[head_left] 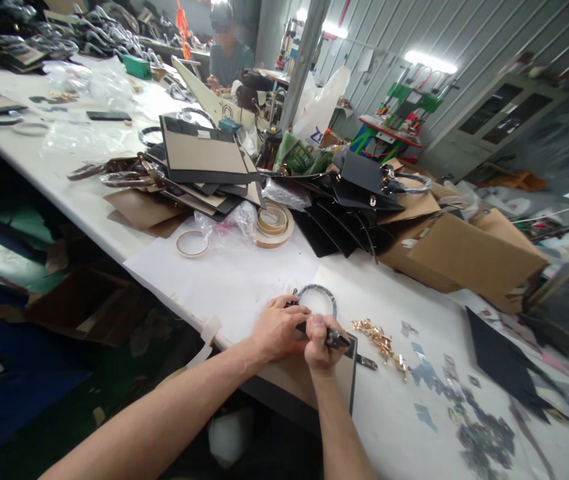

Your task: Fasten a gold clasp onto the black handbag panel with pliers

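Note:
My right hand is closed in a fist around a pair of pliers, whose dark metal end points to the right. Beside it, my left hand curls over the top edge of a flat bag piece with a beige face and black edges. Its fingertips are partly hidden behind my right hand. A black looped handle rises from the bag beyond my hands. A short strap with a metal end sticks out on the right. To the right lies a heap of small gold-coloured metal fittings.
Small grey metal plates lie scattered at right, near a black bag piece. Behind are tape rolls, stacked bag panels, black bags and a cardboard box. A person sits at the back.

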`<state>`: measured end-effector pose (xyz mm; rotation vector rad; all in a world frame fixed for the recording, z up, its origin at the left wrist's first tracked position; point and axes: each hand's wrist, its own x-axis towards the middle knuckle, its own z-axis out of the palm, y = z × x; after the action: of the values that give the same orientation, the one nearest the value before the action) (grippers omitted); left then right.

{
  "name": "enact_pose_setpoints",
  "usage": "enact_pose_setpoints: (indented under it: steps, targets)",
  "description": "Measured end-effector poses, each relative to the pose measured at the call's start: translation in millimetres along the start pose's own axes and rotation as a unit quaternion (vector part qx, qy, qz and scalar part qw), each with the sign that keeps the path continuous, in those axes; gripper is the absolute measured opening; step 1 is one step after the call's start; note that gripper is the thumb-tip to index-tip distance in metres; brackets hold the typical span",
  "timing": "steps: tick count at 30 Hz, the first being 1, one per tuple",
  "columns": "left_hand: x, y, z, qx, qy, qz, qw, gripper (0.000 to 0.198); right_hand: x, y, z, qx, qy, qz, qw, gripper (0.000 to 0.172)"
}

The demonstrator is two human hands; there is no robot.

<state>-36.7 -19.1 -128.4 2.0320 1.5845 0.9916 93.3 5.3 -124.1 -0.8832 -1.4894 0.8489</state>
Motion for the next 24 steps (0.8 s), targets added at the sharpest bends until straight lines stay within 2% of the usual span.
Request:
enact_pose_setpoints:
  steps: [4, 8, 10, 13, 15, 19, 21, 24]
  targets:
    - [0.1, -2.1, 2.0, -0.01, 0.002, -0.001, 1.0, 0.038, 22.8, -14.3, 4.9, 0.125, 0.036, 0.044, 0.991, 0.047]
    - [-0.3, -3.3, 1.9, -0.006, -0.002, -0.011, 1.0, 0.058, 37.5, -29.3, 3.6, 0.237, 0.061, 0.031, 0.969, 0.05]
    - [-0.4, -3.0, 1.2, -0.006, -0.005, -0.01, 1.0, 0.056, 36.5, -27.9, 4.1, 0.24, 0.075, 0.028, 0.967, 0.05]
    - [-0.3, -2.1, 0.1, -0.009, 0.0, -0.01, 1.0, 0.046, 32.2, -20.8, 6.4, 0.199, 0.071, 0.069, 0.975, 0.049]
    - [-0.2, -1.8, -0.1, -0.012, 0.002, -0.011, 1.0, 0.047, 32.2, -20.4, 6.6, 0.2, 0.07, 0.089, 0.973, 0.05]
    - [0.0, -2.3, 0.4, -0.02, 0.001, -0.008, 1.0, 0.06, 34.6, -25.9, 5.7, 0.228, 0.091, 0.047, 0.968, 0.05]
    - [0.2, -2.1, 0.5, -0.02, 0.005, -0.009, 1.0, 0.058, 32.8, -23.6, 7.1, 0.203, 0.1, 0.039, 0.973, 0.05]
    - [0.7, -0.8, 0.1, -0.018, 0.005, -0.012, 1.0, 0.05, 30.1, -18.8, 7.3, 0.182, 0.1, 0.069, 0.976, 0.05]
